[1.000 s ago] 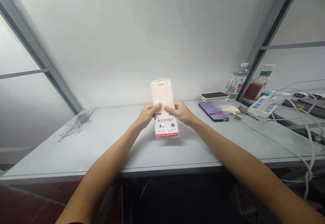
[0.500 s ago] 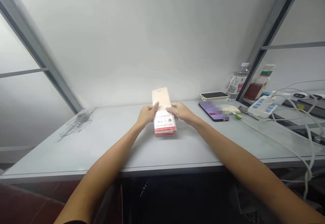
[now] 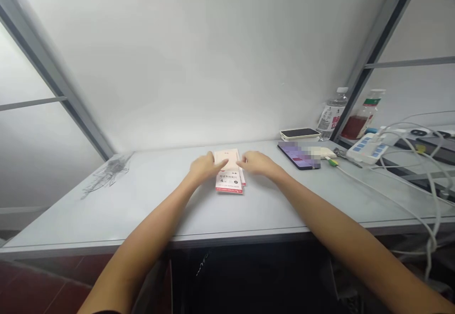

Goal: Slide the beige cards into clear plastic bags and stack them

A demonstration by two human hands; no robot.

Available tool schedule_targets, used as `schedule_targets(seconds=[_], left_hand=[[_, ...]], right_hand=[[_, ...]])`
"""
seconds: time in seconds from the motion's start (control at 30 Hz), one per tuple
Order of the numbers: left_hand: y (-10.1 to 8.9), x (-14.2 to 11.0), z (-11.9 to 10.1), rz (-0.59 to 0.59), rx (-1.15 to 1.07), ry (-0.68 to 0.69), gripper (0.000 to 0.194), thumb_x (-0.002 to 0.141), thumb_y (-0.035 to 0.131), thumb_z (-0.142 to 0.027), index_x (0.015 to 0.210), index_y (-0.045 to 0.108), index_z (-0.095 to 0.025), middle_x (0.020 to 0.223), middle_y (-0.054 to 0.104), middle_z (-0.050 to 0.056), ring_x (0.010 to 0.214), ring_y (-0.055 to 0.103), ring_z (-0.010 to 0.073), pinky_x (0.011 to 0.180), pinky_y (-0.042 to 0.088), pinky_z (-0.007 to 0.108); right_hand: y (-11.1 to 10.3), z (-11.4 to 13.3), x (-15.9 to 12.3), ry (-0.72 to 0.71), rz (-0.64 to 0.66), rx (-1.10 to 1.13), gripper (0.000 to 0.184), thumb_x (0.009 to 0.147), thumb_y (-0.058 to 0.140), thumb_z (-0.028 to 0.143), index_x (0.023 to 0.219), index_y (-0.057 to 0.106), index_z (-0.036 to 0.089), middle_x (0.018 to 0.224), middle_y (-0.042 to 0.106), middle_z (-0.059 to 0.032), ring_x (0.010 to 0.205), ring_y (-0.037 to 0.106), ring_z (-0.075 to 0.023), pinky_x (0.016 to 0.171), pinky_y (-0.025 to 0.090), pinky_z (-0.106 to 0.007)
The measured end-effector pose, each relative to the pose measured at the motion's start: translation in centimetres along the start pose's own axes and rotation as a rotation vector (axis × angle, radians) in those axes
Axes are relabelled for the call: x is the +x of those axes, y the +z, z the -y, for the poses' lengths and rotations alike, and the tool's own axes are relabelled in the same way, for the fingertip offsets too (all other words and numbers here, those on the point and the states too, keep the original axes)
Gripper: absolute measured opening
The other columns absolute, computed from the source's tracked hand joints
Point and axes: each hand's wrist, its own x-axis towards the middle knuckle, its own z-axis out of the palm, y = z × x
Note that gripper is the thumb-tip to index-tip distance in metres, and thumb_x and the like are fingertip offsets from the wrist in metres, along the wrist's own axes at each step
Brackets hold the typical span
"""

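A small stack of flat ruler set packets, white with a red bottom edge, dark print and a pale pink upper part, lies at the middle of the desk. The top packet sits slightly askew, so another shows past its right edge. My left hand grips the stack's left side, its thumb across the front and its other fingers hidden at the edge. At the right side my right hand pinches the edge between thumb and curled fingers.
Right of the hands lie a purple-screened phone, a second phone on a pale box and a white power strip with trailing cables. Behind stand a clear bottle and a bottle of red liquid. Dark scribbles mark the desk's left.
The packets have come down from a raised, tilted pose to lie flatter on the desk. Their upper end is lower, and the top packet has shifted against the one beneath.
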Motion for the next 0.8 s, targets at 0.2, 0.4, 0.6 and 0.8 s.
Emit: schedule_targets(seconds=[0.2,0.4,0.6,0.8], left_hand=[[0.9,-0.3,-0.8,0.108,0.121,0.064,0.043,0.075,0.041,-0.055,0.086,0.057,-0.017,0.084,0.065,0.013,0.077,0.061,0.0269,0.063,0.041,0.033],[0.8,-0.1,-0.6,0.006,0.152,0.129,0.03,0.081,0.037,-0.036,0.069,0.057,-0.018,0.073,0.063,0.011,0.071,0.061,0.0244,0.062,0.04,0.032],[1.0,-0.5,-1.1,-0.151,0.104,0.256,0.024,0.086,0.033,-0.03,0.075,0.05,-0.019,0.071,0.06,0.008,0.061,0.056,0.0203,0.054,0.034,0.029],[0.7,-0.9,-1.3,-0.242,0.017,0.304,0.028,0.09,0.024,-0.037,0.083,0.046,-0.021,0.078,0.06,0.005,0.063,0.054,0.0173,0.054,0.032,0.028]], right_hand=[[-0.1,0.9,-0.6,-0.019,0.139,-0.01,0.034,0.079,0.054,0.041,0.054,0.046,0.019,0.059,0.056,-0.0042,0.058,0.055,-0.0175,0.052,0.034,-0.027],[-0.3,0.7,-0.4,-0.01,0.145,0.047,0.044,0.079,0.049,0.052,0.05,0.044,0.02,0.052,0.057,-0.005,0.052,0.055,-0.0179,0.05,0.035,-0.028],[-0.1,0.7,-0.3,-0.088,0.231,0.579,0.04,0.076,0.054,0.056,0.066,0.061,0.017,0.073,0.068,-0.0084,0.057,0.061,-0.0179,0.047,0.039,-0.025],[0.5,1.1,-0.2,-0.204,0.209,0.957,0.023,0.075,0.062,0.033,0.091,0.067,0.017,0.093,0.069,-0.008,0.083,0.064,-0.0208,0.066,0.049,-0.028]])
